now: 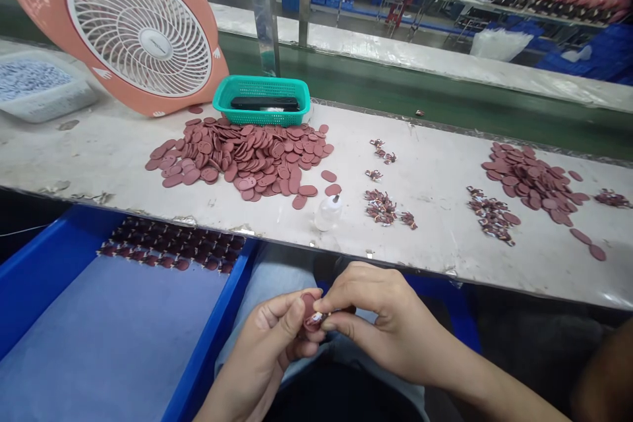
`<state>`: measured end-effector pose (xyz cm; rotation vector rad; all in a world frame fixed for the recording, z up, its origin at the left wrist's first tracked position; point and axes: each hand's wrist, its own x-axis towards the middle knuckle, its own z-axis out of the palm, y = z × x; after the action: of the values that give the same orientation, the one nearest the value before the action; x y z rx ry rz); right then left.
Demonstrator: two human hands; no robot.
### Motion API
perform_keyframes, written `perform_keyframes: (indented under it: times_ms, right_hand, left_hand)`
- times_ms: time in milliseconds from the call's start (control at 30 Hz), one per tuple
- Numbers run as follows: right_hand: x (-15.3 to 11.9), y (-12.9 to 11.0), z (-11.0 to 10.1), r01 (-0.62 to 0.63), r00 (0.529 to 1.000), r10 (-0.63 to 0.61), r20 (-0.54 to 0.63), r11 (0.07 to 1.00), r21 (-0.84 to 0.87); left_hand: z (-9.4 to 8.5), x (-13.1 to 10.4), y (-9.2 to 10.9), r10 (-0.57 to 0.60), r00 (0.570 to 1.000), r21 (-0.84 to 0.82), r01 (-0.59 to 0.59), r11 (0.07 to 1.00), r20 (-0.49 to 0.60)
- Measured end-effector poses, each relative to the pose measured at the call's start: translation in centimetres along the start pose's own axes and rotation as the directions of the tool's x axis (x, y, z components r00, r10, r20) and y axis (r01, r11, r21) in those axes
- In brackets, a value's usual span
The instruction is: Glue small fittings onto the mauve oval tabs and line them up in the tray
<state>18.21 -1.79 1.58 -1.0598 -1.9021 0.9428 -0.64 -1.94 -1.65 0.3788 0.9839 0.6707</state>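
Holds a reddish oval disc point(308, 303) upright between thumb and fingers of the left hand point(277, 339), closed narrowly around it. Pinches a small brown-and-white piece point(316, 318) against the disc with the right hand point(383, 310), thumb and forefinger nearly together, both hands below the edge of the table point(430, 178). Has a clear bottle point(328, 213) with a dark tip near that edge, between a large heap of discs point(257, 155) and a scattered cluster of small brown pieces point(380, 206). Shows, farther right, a smaller heap of discs point(534, 178) beside another cluster point(489, 214). Includes a green basket point(262, 120) behind the large heap, a pink fan point(153, 43) to its left, and, lower left, a blue bin point(210, 343) with rows of dark red pieces point(173, 245).
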Motion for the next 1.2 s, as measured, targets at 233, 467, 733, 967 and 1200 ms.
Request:
perform_keyframes:
  times_ms: [233, 467, 733, 967, 1200]
  right_hand:
    - [-0.2, 0.4, 0.2, -0.003, 1.0, 0.003, -0.006, 1.0, 0.0]
    - [0.0, 0.3, 0.3, -0.013, 1.0, 0.013, 0.016, 1.0, 0.001]
    - [0.3, 0.4, 0.5, -0.008, 1.0, 0.007, 0.031, 1.0, 0.01]
    - [0.8, -0.2, -0.3, 0.026, 0.998, -0.027, 0.059, 0.999, 0.021]
    - [0.7, -0.8, -0.8, 0.068, 0.997, -0.068, 0.03, 0.998, 0.006]
  left_hand:
    - [0.5, -0.2, 0.0, -0.007, 0.999, -0.021, 0.006, 1.0, -0.051]
    - [-0.3, 0.1, -0.3, -0.029, 0.999, -0.012, 0.029, 1.0, -0.016]
    - [0.1, -0.4, 0.1, -0.012, 0.998, -0.019, 0.01, 1.0, -0.056]
    - [0.6, -0.8, 0.8, 0.01, 1.0, 0.007, -0.01, 1.0, -0.029]
    - [-0.1, -0.3, 1.0, 0.061, 0.989, 0.019, -0.064, 0.998, 0.131]
